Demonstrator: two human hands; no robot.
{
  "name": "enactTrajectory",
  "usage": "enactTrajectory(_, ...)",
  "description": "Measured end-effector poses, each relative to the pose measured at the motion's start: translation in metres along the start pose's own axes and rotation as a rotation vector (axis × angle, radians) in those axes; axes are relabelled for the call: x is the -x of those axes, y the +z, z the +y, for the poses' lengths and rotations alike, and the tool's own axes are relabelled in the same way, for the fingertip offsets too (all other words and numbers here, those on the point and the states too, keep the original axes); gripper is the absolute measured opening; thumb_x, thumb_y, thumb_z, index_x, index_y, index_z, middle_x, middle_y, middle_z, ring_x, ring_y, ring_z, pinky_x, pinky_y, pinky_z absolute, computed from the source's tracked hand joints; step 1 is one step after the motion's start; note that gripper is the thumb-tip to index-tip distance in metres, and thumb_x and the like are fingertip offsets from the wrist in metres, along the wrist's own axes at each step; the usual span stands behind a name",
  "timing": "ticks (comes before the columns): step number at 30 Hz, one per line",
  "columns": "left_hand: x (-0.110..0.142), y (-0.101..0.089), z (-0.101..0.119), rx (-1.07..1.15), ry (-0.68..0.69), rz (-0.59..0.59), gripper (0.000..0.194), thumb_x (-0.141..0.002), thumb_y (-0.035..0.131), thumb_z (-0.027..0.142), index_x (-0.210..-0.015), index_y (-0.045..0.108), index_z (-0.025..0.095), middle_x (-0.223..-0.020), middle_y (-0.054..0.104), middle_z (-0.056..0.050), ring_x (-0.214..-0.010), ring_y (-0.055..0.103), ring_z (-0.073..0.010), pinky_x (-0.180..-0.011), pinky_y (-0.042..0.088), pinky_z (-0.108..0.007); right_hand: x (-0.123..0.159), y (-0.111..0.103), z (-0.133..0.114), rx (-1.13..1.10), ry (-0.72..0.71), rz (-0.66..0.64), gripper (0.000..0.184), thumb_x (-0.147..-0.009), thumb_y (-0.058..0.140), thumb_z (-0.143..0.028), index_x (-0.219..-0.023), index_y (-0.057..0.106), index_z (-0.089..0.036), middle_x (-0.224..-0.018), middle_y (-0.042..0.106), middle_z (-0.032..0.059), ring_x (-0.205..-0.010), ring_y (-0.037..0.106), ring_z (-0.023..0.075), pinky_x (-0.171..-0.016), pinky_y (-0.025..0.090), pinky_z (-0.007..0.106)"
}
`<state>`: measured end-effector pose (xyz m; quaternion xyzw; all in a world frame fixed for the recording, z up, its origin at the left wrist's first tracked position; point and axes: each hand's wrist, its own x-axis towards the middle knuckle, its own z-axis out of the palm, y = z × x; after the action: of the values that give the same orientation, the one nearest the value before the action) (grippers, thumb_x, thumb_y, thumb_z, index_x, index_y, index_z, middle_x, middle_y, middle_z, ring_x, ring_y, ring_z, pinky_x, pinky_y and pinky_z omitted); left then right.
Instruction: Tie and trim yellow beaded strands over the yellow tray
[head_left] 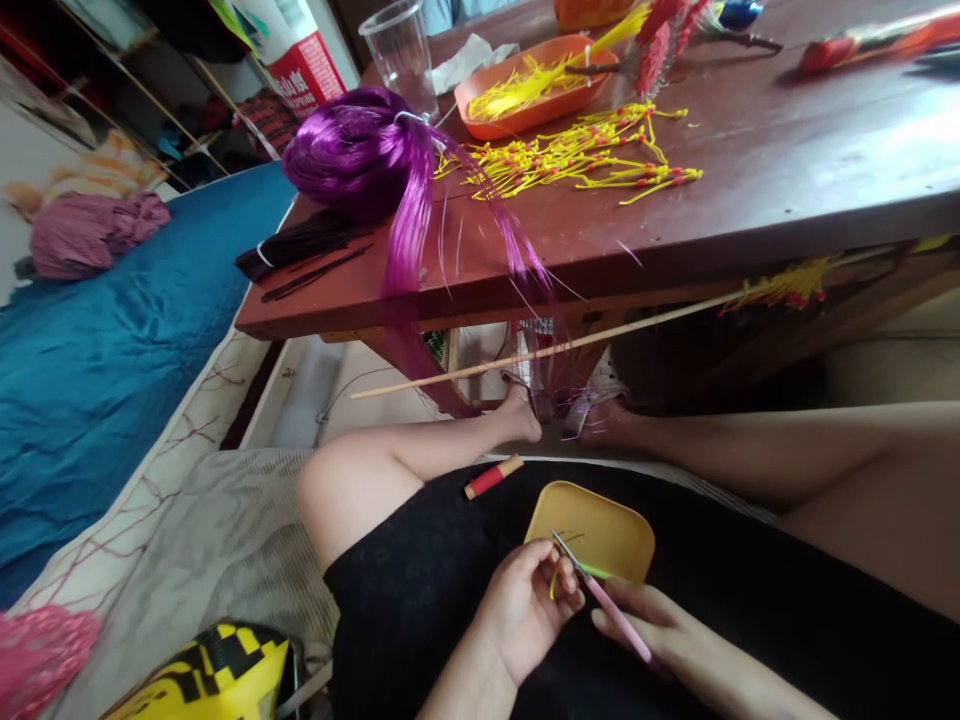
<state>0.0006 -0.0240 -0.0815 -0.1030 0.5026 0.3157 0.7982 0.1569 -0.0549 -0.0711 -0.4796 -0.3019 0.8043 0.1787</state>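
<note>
My left hand (pixel 529 605) rests on my lap with its fingers pinched around a small yellow strand (pixel 553 585). My right hand (pixel 660 630) grips a thin pink-handled tool (pixel 611 605) whose metal tip points up toward the left fingers. Both hands hover just in front of a small yellow tray (pixel 600 525) lying on my black skirt. A red spool (pixel 491 477) lies on the skirt to the tray's left.
A dark wooden table (pixel 750 190) stands ahead with a purple fibre bundle (pixel 360 150), yellow stamen strands (pixel 577 155), an orange tray (pixel 525 85) and a clear cup (pixel 401 50). A long thin wooden stick (pixel 562 347) runs below the table edge. A blue bed (pixel 97 370) is left.
</note>
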Motion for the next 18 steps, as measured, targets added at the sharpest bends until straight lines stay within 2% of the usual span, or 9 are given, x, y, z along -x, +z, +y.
enactTrajectory(4, -0.001, 0.002, 0.0, -0.009, 0.001, 0.006, 0.032, -0.083, 0.046, 0.009, -0.052, 0.055, 0.01, -0.046, 0.056, -0.003, -0.041, 0.051, -0.0091, -0.049, 0.043, -0.021, 0.002, 0.001, -0.005, -0.008, 0.071, 0.023, 0.065, -0.069, 0.059, -0.058, -0.117, 0.059, -0.014, -0.118, 0.061, 0.0109, -0.121, 0.041, 0.0345, -0.101, 0.031, 0.042)
enactTrajectory(8, -0.001, 0.001, 0.0, -0.012, 0.007, 0.013, 0.029, -0.08, 0.052, 0.01, -0.052, 0.055, 0.01, -0.046, 0.056, -0.003, -0.042, 0.051, -0.0089, -0.05, 0.044, -0.021, 0.003, 0.002, -0.01, -0.016, 0.082, 0.023, 0.069, -0.067, 0.059, -0.06, -0.117, 0.059, -0.014, -0.12, 0.06, 0.0113, -0.122, 0.04, 0.0346, -0.102, 0.031, 0.043)
enactTrajectory(12, -0.002, 0.0, -0.001, -0.015, 0.001, 0.028, 0.031, -0.082, 0.049, 0.01, -0.051, 0.055, 0.01, -0.046, 0.055, -0.002, -0.041, 0.051, -0.0083, -0.05, 0.044, -0.021, 0.002, 0.003, -0.011, -0.04, 0.086, 0.022, 0.07, -0.065, 0.06, -0.062, -0.116, 0.06, -0.014, -0.117, 0.062, 0.0113, -0.123, 0.039, 0.0351, -0.102, 0.03, 0.044)
enactTrajectory(16, -0.007, -0.002, -0.002, -0.016, -0.009, 0.039, 0.032, -0.083, 0.046, 0.01, -0.052, 0.055, 0.01, -0.045, 0.056, -0.002, -0.04, 0.05, -0.0076, -0.048, 0.043, -0.02, 0.0, 0.004, -0.005, -0.028, 0.069, 0.047, 0.067, -0.066, 0.06, -0.062, -0.114, 0.061, -0.015, -0.109, 0.065, 0.0105, -0.119, 0.044, 0.0334, -0.1, 0.032, 0.042)
enactTrajectory(18, -0.012, -0.004, -0.003, -0.02, -0.018, 0.037, 0.031, -0.082, 0.048, 0.01, -0.052, 0.055, 0.01, -0.045, 0.056, -0.002, -0.04, 0.05, -0.0072, -0.047, 0.042, -0.019, -0.002, 0.004, -0.001, -0.004, 0.073, 0.085, 0.063, -0.066, 0.059, -0.063, -0.108, 0.064, -0.016, -0.098, 0.067, 0.0086, -0.108, 0.052, 0.0307, -0.093, 0.038, 0.038)
